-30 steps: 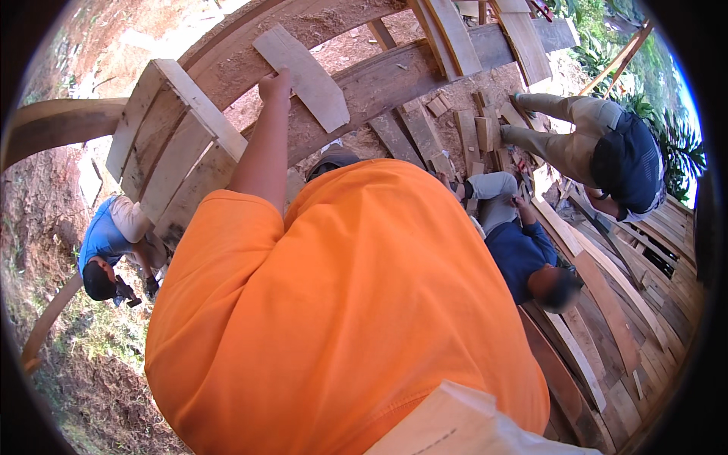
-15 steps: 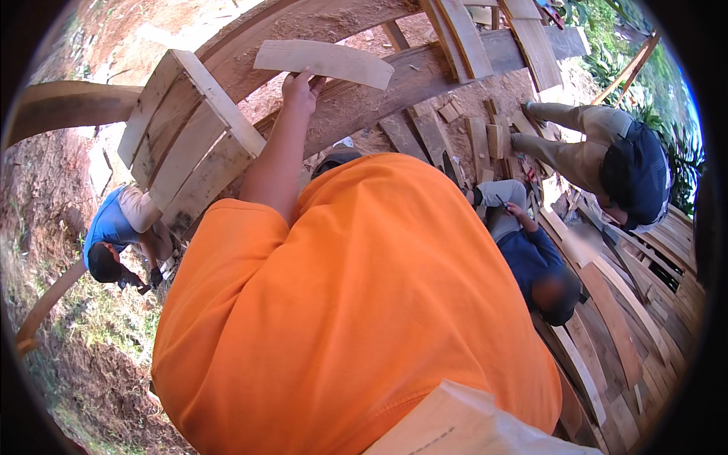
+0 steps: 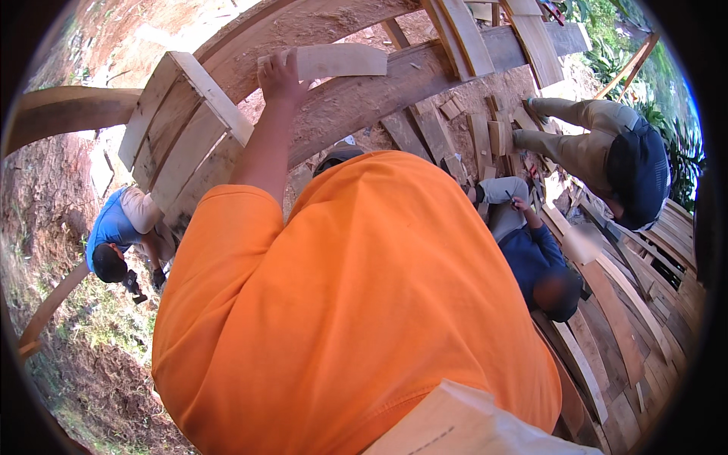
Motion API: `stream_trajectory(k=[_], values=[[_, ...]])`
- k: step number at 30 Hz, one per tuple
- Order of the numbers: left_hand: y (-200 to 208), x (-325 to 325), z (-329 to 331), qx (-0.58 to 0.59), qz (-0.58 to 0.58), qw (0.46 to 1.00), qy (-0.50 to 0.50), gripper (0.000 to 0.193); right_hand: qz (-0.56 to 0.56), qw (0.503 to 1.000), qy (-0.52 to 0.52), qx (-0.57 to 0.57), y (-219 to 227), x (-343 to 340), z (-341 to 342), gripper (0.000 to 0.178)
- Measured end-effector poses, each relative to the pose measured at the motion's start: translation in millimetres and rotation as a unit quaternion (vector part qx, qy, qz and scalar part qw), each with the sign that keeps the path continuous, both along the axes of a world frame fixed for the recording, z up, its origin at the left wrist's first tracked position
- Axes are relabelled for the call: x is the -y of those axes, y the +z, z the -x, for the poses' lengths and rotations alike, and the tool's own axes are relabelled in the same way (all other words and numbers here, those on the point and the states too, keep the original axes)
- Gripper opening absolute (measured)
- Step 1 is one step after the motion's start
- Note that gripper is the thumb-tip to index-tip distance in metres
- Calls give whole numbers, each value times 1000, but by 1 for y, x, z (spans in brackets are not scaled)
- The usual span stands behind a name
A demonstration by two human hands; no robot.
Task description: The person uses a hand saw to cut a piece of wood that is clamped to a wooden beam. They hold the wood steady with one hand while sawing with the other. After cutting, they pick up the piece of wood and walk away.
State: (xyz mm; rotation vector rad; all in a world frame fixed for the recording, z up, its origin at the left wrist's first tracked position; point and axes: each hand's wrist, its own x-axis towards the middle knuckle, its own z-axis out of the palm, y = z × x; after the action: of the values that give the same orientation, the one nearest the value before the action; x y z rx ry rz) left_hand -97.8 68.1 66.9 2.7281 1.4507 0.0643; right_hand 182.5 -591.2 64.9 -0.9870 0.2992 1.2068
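A short, pale, slightly curved wooden board (image 3: 341, 61) lies across the upper middle of the view, over the long rough beams. My left hand (image 3: 280, 82) is closed around its left end, fingers over the face and reaching the far edge. My left arm stretches up from the orange shirt's sleeve. Whether the board touches the beam (image 3: 334, 110) beneath it I cannot tell. My right hand is out of view. At the lower edge, a pale brown flat piece (image 3: 470, 425) with a dark dashed mark rests against the shirt.
A slatted wooden piece (image 3: 186, 129) stands left of my arm. Planks (image 3: 459, 38) cross the beams at the upper right. One person (image 3: 125, 227) crouches at left; another sits (image 3: 535, 258) and a third bends over (image 3: 633, 167) at right. Many boards (image 3: 614, 318) cover the lower right.
My left hand has shifted left along the board to its end, with the fingers now over its face. The board has turned slightly, its right end higher. The seated person's hand has moved slightly.
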Motion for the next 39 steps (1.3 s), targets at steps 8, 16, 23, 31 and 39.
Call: stream_trajectory(k=[8, 16, 23, 31, 39], values=[[-3, -30, -6, -45, 38, 996, -74, 87, -9, 999, -38, -1, 12, 5, 19, 39], [30, 27, -47, -65, 59, 994, -66, 101, -22, 997, -73, 2, 20, 13, 45, 37], [10, 41, -44, -89, 149, 984, -32, 107, -24, 997, -75, -7, 26, 13, 45, 36], [-5, 40, -37, -75, 162, 984, -14, 108, -18, 999, -47, -16, 44, 8, 34, 34], [-22, 37, -43, -8, 110, 994, -11, 93, 105, 985, 7, 135, 207, -88, 48, 30]])
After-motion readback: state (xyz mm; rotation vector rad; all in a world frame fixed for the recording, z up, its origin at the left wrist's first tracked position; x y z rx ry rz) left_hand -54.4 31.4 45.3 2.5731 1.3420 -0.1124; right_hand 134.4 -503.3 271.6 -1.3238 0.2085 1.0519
